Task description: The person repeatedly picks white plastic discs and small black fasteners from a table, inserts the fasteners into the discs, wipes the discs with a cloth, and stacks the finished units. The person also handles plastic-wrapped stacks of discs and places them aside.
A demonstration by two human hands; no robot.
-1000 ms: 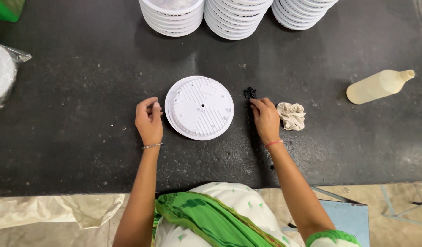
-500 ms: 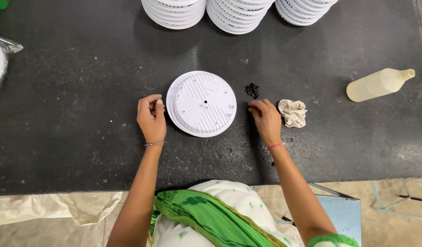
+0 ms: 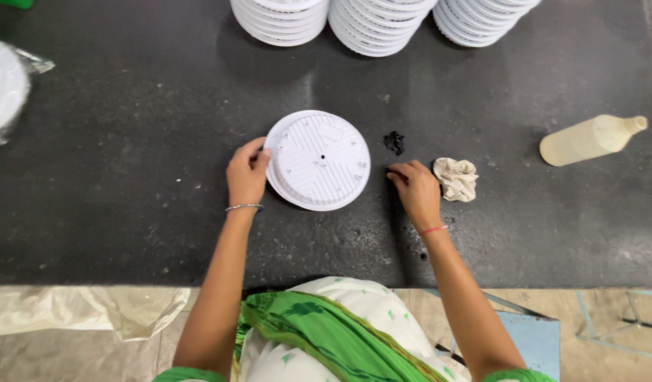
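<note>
The white disc (image 3: 319,160) lay flat at the table's (image 3: 128,177) centre. The left hand (image 3: 246,174) gripped its nine o'clock rim, fingers curled. The right hand (image 3: 415,187) rested at three o'clock, fingers loosely bent, empty, between black screws (image 3: 394,142) and a rag (image 3: 457,178).

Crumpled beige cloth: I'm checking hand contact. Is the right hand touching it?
Apart. The head view shows dark table between the right hand and the crumpled beige cloth.

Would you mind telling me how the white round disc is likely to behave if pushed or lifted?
The white round disc looks like rigid moulded plastic, so probably stiff and light. Lying flat, it should slide rather than roll. The left hand at its rim suggests it lifts easily by the edge.
</note>
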